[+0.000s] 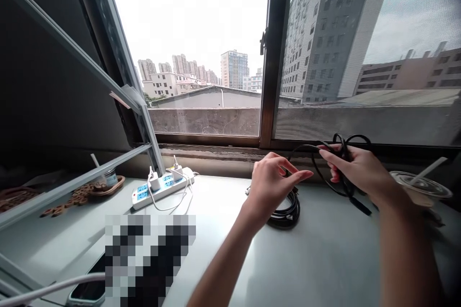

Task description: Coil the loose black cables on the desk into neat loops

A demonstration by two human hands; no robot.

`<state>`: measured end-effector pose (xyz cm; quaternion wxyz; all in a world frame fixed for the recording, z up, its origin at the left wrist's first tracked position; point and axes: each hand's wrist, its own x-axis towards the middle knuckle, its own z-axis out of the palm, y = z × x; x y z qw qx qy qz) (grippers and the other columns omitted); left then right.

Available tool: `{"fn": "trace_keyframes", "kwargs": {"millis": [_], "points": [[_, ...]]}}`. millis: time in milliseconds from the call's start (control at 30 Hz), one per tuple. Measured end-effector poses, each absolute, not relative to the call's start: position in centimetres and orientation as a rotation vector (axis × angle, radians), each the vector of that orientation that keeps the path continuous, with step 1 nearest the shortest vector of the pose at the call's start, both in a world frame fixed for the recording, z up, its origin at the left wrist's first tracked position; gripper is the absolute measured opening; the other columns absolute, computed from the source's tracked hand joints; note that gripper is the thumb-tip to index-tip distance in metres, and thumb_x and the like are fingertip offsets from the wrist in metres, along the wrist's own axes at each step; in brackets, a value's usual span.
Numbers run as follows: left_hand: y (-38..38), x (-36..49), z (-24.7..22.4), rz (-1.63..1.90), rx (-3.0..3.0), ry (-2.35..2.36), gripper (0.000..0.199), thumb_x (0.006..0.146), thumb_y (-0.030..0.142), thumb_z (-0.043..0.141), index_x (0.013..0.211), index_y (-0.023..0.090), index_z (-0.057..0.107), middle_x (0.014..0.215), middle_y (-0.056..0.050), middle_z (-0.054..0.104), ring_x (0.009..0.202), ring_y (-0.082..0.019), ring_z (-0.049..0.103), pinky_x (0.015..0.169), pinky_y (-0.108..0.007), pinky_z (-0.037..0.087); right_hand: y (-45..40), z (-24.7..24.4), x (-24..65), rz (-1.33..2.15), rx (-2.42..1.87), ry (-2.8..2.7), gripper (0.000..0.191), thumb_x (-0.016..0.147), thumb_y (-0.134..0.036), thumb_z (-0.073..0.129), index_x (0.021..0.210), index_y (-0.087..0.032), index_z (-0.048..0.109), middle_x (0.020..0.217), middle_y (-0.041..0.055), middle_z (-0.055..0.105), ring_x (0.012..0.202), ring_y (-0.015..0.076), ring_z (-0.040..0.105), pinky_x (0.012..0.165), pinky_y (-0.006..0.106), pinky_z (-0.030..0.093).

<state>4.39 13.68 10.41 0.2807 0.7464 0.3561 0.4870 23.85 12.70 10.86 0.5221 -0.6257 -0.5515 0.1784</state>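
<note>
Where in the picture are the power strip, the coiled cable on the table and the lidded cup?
Power strip [167, 183]: head view, on a blue socket near its middle.
Coiled cable [284, 222]: head view, on the coil's near edge.
Lidded cup [434, 187]: head view, on its clear lid.

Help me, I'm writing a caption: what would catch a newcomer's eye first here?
Probably the bright window across the back. Next, the hands before it: the right hand gripping looped black cable, the left hand raised nearer the middle. Left of them, a white power strip with blue sockets stands out.
</note>
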Motion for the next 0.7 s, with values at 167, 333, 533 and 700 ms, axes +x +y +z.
{"fn": "trace_keyframes", "kwargs": {"millis": [167,333,533,700], "points": [[13.5,4.2,10.7,1.148,2.079,0.984,0.05,0.086,0.057,0.047,0.07,0.016,0.072,0.078,-0.006,0.065,0.075,-0.017,0.06,0.07,-0.027,0.045,11.8,11.7,22.0,0.342,-1.422,-1.327,0.052,0.07,-0.056,0.065,0.101,-0.015,0.066,0.045,-0.0035,0.047,0.041,0.0115,0.046,0.041,0.023,0.04],[13.4,4.1,11.0,1.116,1.969,0.922,0.054,0.087,0.06,0.041,0.091,0.015,0.071,0.094,-0.007,0.068,0.081,-0.018,0.061,0.073,-0.028,0.045,11.1,12.3,20.4,0.201,-1.417,-1.297,0.051,0.069,-0.059,0.066,0.1,-0.019,0.066,0.049,-0.0032,0.051,0.037,0.01,0.044,0.039,0.022,0.034],[14.7,4.1,11.0,0.983,1.547,0.63,0.062,0.082,0.065,0.045,0.101,0.01,0.067,0.09,-0.008,0.066,0.079,-0.015,0.062,0.077,-0.026,0.044,11.1,11.8,17.2,0.062,-1.278,-1.405,0.044,0.084,-0.06,0.049,0.073,-0.019,0.06,0.044,-0.0011,0.049,0.043,0.0129,0.049,0.05,0.026,0.039],[15.2,3.4,11.2,1.089,1.332,0.443,0.052,0.081,0.059,0.054,0.092,0.01,0.068,0.072,-0.002,0.061,0.063,-0.01,0.055,0.074,-0.025,0.045,11.5,10.9,15.6,0.379,-1.089,-1.744,0.046,0.091,-0.059,0.038,0.098,-0.019,0.058,0.048,-0.0037,0.049,0.042,0.0115,0.045,0.045,0.024,0.035]]}}
